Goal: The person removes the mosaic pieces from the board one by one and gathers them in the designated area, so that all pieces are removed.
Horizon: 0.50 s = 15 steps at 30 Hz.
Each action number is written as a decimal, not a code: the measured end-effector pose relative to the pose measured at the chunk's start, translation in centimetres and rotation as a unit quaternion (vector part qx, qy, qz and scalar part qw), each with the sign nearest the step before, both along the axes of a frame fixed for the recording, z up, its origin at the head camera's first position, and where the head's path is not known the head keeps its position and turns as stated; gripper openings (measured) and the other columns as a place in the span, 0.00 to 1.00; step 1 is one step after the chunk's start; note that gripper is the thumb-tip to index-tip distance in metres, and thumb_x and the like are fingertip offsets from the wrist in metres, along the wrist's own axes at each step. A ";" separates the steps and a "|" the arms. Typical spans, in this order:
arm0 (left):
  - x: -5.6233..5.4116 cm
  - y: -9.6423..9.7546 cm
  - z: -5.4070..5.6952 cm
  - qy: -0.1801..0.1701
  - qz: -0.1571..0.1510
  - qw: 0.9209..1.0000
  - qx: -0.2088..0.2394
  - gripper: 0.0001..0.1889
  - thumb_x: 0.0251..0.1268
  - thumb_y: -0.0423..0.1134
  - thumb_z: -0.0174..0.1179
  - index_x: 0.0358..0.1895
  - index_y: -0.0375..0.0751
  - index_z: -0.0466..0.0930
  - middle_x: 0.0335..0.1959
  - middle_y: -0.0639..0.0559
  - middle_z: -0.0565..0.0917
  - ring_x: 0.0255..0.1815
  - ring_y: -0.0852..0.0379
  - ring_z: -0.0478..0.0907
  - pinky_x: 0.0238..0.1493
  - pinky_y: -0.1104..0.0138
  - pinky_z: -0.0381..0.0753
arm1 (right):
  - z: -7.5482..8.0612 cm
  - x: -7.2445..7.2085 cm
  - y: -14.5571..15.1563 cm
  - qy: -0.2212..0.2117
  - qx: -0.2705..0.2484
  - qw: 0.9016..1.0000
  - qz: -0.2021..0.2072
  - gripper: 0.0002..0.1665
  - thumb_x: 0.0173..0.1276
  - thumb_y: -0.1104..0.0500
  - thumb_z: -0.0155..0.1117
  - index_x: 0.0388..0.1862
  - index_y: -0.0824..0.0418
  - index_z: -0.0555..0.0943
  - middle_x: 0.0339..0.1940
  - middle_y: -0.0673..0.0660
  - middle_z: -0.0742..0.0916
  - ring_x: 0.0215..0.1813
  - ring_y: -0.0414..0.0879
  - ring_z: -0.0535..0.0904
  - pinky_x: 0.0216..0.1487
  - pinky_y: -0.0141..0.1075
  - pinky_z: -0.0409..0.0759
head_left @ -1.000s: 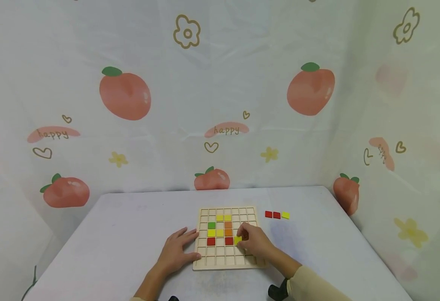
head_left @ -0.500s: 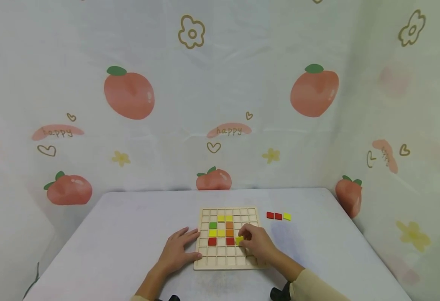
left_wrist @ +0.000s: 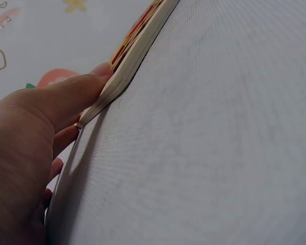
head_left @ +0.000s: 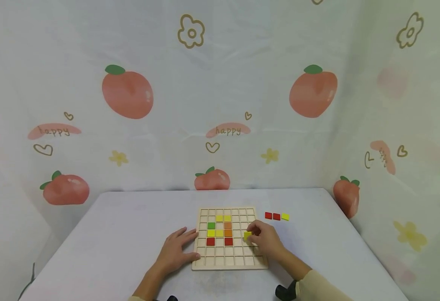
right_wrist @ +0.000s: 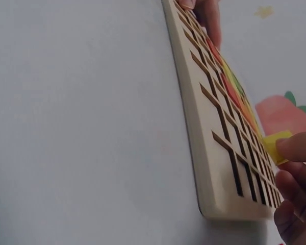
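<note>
A wooden grid board lies on the table, with yellow, green, orange and red square tiles in some of its cells. My left hand rests against the board's left edge, fingers spread and thumb on the near left corner area; the left wrist view shows its thumb touching the rim. Over the right part of the grid, my right hand pinches a yellow tile between thumb and fingers. In the right wrist view that yellow tile looks tilted, above the cells. Whether it touches the board I cannot tell.
Two red tiles and one yellow tile lie in a row on the white table, to the right of the board's far corner. A fruit-printed curtain hangs behind the table and along its sides.
My right hand has moved right with the yellow tile, away from the cell beside the right red tile. My left hand stays at the board's left edge.
</note>
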State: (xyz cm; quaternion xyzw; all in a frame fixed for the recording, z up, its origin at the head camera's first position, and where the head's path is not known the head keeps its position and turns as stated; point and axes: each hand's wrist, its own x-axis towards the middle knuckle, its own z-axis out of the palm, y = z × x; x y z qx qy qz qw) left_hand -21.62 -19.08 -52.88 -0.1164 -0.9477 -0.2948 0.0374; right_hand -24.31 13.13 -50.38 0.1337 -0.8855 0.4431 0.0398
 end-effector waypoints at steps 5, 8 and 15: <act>0.1 0.1 0.2 -0.003 0.001 1.000 0.000 0.40 0.45 0.64 0.70 0.64 0.51 0.77 0.66 0.60 0.74 0.72 0.44 0.59 0.66 0.39 0.56 | 0.3 -0.4 1.3 -0.002 -0.019 0.999 -0.036 0.12 0.57 0.70 0.71 0.34 0.57 0.80 0.27 0.48 0.79 0.33 0.44 0.74 0.34 0.33 0.76; 0.1 0.2 0.3 -0.002 0.001 1.000 -0.002 0.40 0.45 0.64 0.70 0.64 0.51 0.77 0.66 0.60 0.74 0.72 0.44 0.59 0.66 0.39 0.57 | 0.4 -0.7 2.2 -0.002 -0.020 0.998 -0.059 0.12 0.56 0.72 0.70 0.33 0.58 0.80 0.27 0.48 0.79 0.33 0.44 0.74 0.34 0.33 0.76; 0.1 0.1 0.2 0.007 -0.002 1.000 -0.001 0.40 0.45 0.65 0.69 0.64 0.50 0.77 0.66 0.59 0.74 0.72 0.44 0.60 0.66 0.39 0.57 | -0.1 -1.5 4.6 0.020 -0.013 0.996 -0.085 0.13 0.53 0.72 0.72 0.33 0.59 0.80 0.27 0.48 0.80 0.32 0.44 0.75 0.34 0.33 0.76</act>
